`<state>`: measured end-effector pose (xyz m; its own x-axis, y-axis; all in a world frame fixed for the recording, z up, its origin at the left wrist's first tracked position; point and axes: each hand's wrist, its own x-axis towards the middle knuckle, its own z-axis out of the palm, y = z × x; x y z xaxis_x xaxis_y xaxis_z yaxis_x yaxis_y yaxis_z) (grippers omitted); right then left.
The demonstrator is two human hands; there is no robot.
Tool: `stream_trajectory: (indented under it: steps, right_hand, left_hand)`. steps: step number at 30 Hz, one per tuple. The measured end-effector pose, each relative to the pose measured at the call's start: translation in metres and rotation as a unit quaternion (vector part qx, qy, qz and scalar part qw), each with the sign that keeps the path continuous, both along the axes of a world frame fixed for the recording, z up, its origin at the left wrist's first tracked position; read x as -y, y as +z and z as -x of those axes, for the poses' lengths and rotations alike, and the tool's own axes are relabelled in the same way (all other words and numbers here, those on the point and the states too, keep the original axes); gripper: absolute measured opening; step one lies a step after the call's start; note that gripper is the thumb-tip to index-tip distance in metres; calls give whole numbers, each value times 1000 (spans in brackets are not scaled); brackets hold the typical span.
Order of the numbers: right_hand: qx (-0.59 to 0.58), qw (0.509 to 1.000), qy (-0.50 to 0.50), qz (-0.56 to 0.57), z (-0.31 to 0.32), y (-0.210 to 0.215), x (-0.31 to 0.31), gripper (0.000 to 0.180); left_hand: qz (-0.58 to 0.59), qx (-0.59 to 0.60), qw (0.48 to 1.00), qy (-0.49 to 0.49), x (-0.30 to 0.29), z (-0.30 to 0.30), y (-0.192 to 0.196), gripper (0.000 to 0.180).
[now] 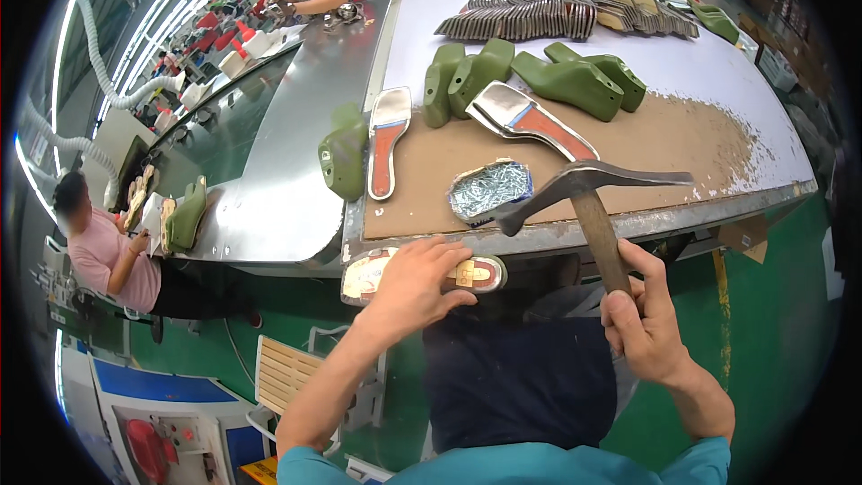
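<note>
My left hand (415, 280) is closed over a shoe last with an insole on its upturned sole (363, 277), at the table's front edge. The fingers lie across its middle, with the thumb along the near side; the last's body is mostly hidden. In my right hand (645, 319) is a hammer (603, 238), gripped by its wooden handle, its long dark metal head raised above the table edge. Just beyond lies a small open box of nails (490, 190). Two loose red-and-silver insoles (388, 145) rest on the brown board, one left and one right.
Several green shoe lasts (575, 83) stand behind the insoles; another last (344, 157) sits at the board's left edge. A long row of stacked insoles (521, 20) lies at the back. A person in pink (112, 256) works at the left, others at the far side.
</note>
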<state>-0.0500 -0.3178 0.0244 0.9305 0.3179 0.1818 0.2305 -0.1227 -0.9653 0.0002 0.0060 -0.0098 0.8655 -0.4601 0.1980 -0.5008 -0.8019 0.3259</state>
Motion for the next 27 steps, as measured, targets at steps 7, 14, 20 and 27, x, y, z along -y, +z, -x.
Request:
stream_trajectory:
  steps: [7,14,20,27]
  right_hand:
    - [-31,994,-75,-72,4,1,21,55]
    - [28,980,32,195,-5,16,22,52]
    - [244,958,-5,149,-25,60,10,54]
    - [79,911,121,386,-39,58,-20,62]
  left_hand:
    - [-14,-1,1000,1,5,-7,-1,57]
    - [-30,-34,999,4,7,-8,1,56]
    - [-27,-45,999,7,0,-8,-4,57]
    - [-37,-56,998,-7,3,-12,2,60]
